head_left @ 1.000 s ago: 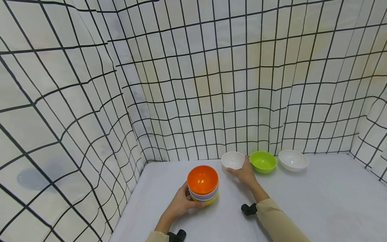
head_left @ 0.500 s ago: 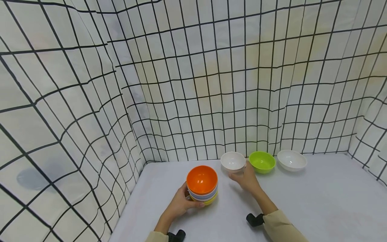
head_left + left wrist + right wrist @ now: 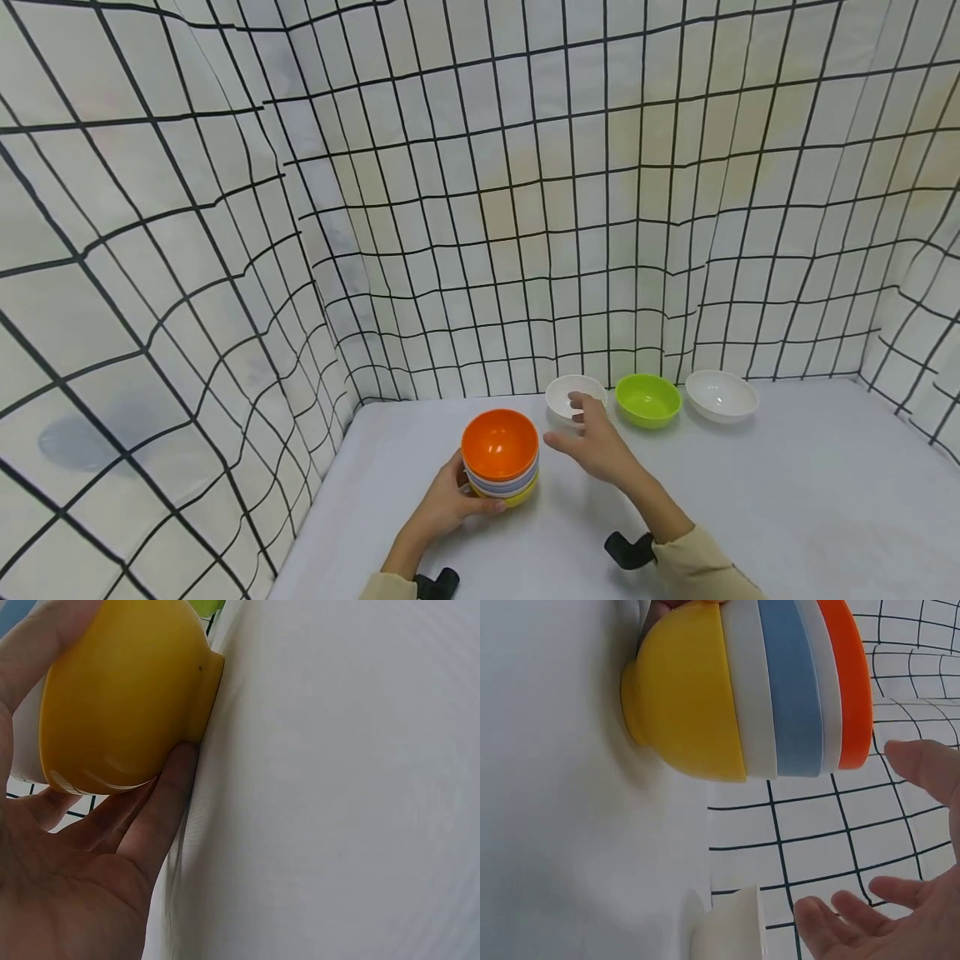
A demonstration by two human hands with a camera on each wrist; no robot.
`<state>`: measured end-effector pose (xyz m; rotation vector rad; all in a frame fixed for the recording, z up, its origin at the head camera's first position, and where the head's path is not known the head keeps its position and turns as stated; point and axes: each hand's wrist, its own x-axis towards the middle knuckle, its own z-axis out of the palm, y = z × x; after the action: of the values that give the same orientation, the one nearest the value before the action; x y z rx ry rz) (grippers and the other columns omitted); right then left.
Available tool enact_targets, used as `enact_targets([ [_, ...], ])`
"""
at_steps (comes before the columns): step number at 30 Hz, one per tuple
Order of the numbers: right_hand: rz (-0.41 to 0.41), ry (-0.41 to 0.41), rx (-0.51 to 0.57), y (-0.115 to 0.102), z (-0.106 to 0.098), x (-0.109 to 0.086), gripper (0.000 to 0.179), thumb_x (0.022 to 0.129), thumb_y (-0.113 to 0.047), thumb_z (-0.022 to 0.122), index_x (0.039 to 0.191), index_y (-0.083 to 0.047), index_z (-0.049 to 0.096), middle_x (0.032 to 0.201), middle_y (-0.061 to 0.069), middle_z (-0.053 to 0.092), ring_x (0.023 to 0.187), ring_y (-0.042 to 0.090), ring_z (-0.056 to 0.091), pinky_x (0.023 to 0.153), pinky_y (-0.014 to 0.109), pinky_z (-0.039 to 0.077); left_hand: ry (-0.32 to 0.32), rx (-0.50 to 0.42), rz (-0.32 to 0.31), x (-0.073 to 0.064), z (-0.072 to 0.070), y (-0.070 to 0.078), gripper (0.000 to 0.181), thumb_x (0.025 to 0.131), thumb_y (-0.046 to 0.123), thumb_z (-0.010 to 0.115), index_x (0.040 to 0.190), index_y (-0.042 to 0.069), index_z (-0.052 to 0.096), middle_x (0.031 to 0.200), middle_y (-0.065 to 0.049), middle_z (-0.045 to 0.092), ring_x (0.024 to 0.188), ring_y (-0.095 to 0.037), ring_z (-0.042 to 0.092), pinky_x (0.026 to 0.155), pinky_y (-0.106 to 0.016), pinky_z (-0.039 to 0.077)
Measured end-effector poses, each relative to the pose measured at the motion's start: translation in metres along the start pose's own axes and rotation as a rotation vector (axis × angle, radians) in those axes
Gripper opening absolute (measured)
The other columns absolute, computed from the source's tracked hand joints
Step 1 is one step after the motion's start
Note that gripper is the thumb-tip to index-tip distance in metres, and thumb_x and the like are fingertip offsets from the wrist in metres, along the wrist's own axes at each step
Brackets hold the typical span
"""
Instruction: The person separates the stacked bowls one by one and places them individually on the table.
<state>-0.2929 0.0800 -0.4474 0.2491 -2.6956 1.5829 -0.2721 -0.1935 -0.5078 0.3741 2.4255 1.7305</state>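
Note:
A stack of nested bowls stands upright on the table, left of centre in the head view. An orange bowl (image 3: 500, 446) is on top and a yellow bowl (image 3: 120, 697) at the bottom; white and blue bowls (image 3: 791, 690) show between them. My left hand (image 3: 448, 505) grips the stack low on its left side, thumb in front, fingers round the yellow bowl. Holding nothing, my right hand (image 3: 600, 443) hovers right of the stack with fingers spread. Behind its fingertips sits a small white bowl (image 3: 561, 402), partly hidden by them.
A green bowl (image 3: 648, 402) and a wider white bowl (image 3: 722, 397) stand along the back of the white-covered table (image 3: 787, 500). White walls with a black grid net (image 3: 525, 250) rise behind and at both sides.
My right hand has let go of the small white bowl, which stays at the back, and has lifted and drawn back towards the stack. My left hand and the stack keep their place.

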Motion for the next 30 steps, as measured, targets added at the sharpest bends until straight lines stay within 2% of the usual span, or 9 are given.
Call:
enact_targets([
  [4, -0.085, -0.085, 0.042, -0.003, 0.007, -0.004, 0.086, 0.086, -0.039, 0.081, 0.154, -0.013, 0.036, 0.154, 0.016, 0.044, 0.135, 0.041, 0.053, 0.105, 0.055, 0.054, -0.004, 0.006, 0.006, 0.000, -0.001, 0.000, 0.100, 0.074, 0.031, 0.093, 0.157, 0.027, 0.036, 0.150, -0.002, 0.055, 0.134, -0.028, 0.056, 0.117, -0.061, 0.040],
  [8, -0.159, -0.170, 0.051, -0.002, 0.015, -0.005, 0.087, 0.085, -0.038, 0.083, 0.155, -0.016, 0.036, 0.153, 0.015, 0.044, 0.134, 0.035, 0.053, 0.108, 0.055, 0.053, -0.013, 0.004, 0.014, 0.001, 0.000, -0.002, 0.098, 0.076, 0.031, 0.092, 0.156, 0.027, 0.037, 0.150, -0.002, 0.056, 0.133, -0.028, 0.057, 0.117, -0.060, 0.042],
  [15, -0.250, -0.223, 0.045, -0.005, 0.029, -0.005, 0.093, 0.081, -0.037, 0.086, 0.155, -0.010, 0.036, 0.155, 0.012, 0.044, 0.134, 0.031, 0.052, 0.110, 0.052, 0.051, 0.001, 0.020, 0.022, 0.001, 0.000, -0.003, 0.098, 0.075, 0.031, 0.093, 0.156, 0.027, 0.038, 0.150, -0.001, 0.056, 0.133, -0.028, 0.057, 0.116, -0.061, 0.042],
  [21, -0.252, -0.226, 0.071, -0.007, 0.037, -0.003, 0.099, 0.079, -0.037, 0.088, 0.156, -0.007, 0.033, 0.156, 0.014, 0.042, 0.134, 0.033, 0.052, 0.109, 0.054, 0.052, -0.001, 0.027, 0.028, 0.001, 0.000, -0.002, 0.098, 0.075, 0.031, 0.093, 0.156, 0.028, 0.038, 0.151, 0.000, 0.055, 0.133, -0.028, 0.056, 0.116, -0.061, 0.042],
  [30, -0.231, -0.207, 0.093, -0.009, 0.046, -0.005, 0.110, 0.075, -0.041, 0.090, 0.159, -0.007, 0.027, 0.156, 0.013, 0.042, 0.139, 0.033, 0.048, 0.114, 0.061, 0.045, -0.008, 0.011, 0.028, -0.001, 0.000, 0.002, 0.094, 0.077, 0.028, 0.092, 0.155, 0.027, 0.039, 0.151, 0.000, 0.054, 0.135, -0.028, 0.055, 0.117, -0.061, 0.041],
])
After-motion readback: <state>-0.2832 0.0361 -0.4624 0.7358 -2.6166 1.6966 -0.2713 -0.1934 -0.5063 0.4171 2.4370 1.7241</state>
